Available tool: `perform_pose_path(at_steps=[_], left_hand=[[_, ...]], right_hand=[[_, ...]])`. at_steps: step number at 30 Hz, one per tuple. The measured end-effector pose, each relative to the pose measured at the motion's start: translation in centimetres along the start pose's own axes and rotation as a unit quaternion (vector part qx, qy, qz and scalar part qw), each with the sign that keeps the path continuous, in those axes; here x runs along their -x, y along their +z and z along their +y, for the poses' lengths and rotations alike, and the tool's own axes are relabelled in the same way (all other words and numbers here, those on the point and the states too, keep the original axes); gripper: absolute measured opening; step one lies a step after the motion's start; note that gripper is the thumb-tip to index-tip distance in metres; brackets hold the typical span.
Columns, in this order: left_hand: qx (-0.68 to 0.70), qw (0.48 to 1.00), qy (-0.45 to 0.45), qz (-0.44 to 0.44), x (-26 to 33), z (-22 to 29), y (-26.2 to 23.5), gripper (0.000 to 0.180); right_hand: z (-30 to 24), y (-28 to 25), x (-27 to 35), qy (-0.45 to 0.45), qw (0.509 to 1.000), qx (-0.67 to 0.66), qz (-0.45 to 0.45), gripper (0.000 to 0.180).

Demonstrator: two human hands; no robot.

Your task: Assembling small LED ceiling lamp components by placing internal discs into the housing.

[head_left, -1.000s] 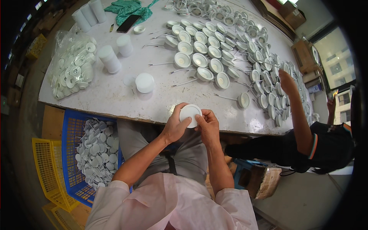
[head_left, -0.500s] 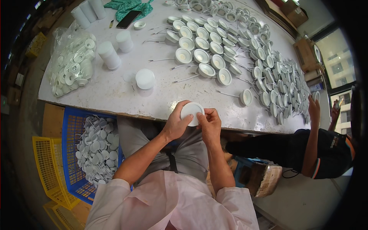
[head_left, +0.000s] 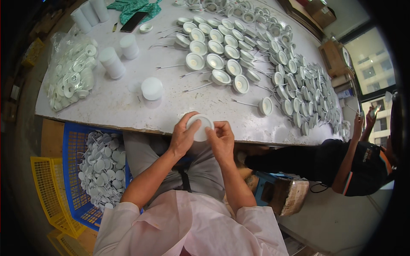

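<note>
A white round downlight (head_left: 200, 133) with a raised rim is held over the table's front edge, its flat face turned up toward me. My left hand (head_left: 183, 137) grips its left side, thumb lying across the face. On the other side my right hand (head_left: 222, 140) pinches the rim between thumb and fingers. The light's underside is hidden. Beyond my hands a stack of white discs (head_left: 152, 88) stands on the table. Single white downlight housing (head_left: 265, 106) with a cable lies to the right, near many similar housings (head_left: 232, 67).
The white table (head_left: 171, 102) also bears a clear bag of white rings (head_left: 72, 77), more disc stacks (head_left: 112, 64), a phone (head_left: 134, 21) and a green cloth (head_left: 134, 9). A blue basket (head_left: 70, 170) of white round parts stands at left. Another person (head_left: 354, 166) works at right.
The view has shifted, so the table appears slightly further left. My thumbs have moved a little on the downlight. The other person's hands have come closer together.
</note>
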State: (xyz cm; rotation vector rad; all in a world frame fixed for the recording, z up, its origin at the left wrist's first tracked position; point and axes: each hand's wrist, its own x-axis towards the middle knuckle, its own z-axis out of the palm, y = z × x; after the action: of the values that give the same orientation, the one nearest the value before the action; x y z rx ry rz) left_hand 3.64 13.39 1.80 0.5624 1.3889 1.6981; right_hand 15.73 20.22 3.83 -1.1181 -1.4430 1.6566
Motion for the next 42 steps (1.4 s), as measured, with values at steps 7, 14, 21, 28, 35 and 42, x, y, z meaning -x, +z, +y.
perform_pose_path(at_steps=[7,14,21,28,35,42], left_hand=[[0.054,0.978,0.030,0.198,7.3,0.0,-13.5,0.031],[-0.036,0.917,-0.052,0.394,15.5,-6.0,-32.8,0.036],[-0.414,0.725,-0.148,0.530,22.5,-15.0,-45.5,0.049],[-0.206,0.974,0.097,0.018,10.2,4.3,-13.3,0.066],[-0.193,0.979,0.060,-0.036,4.9,6.1,-6.1,0.085],[-0.199,0.969,0.130,0.073,6.1,3.3,-8.3,0.075]], right_hand=[[0.4,-11.2,-7.1,-0.260,0.868,0.320,0.277,0.057],[0.7,-14.6,-11.6,-0.163,0.890,0.353,0.238,0.073],[0.4,-13.0,-9.7,-0.217,0.917,0.254,0.221,0.074],[-3.6,-0.2,-2.5,-0.266,0.929,0.253,-0.038,0.083],[-4.1,5.8,0.8,-0.193,0.936,0.166,-0.242,0.091],[-2.7,7.6,0.6,-0.137,0.933,0.126,-0.308,0.085]])
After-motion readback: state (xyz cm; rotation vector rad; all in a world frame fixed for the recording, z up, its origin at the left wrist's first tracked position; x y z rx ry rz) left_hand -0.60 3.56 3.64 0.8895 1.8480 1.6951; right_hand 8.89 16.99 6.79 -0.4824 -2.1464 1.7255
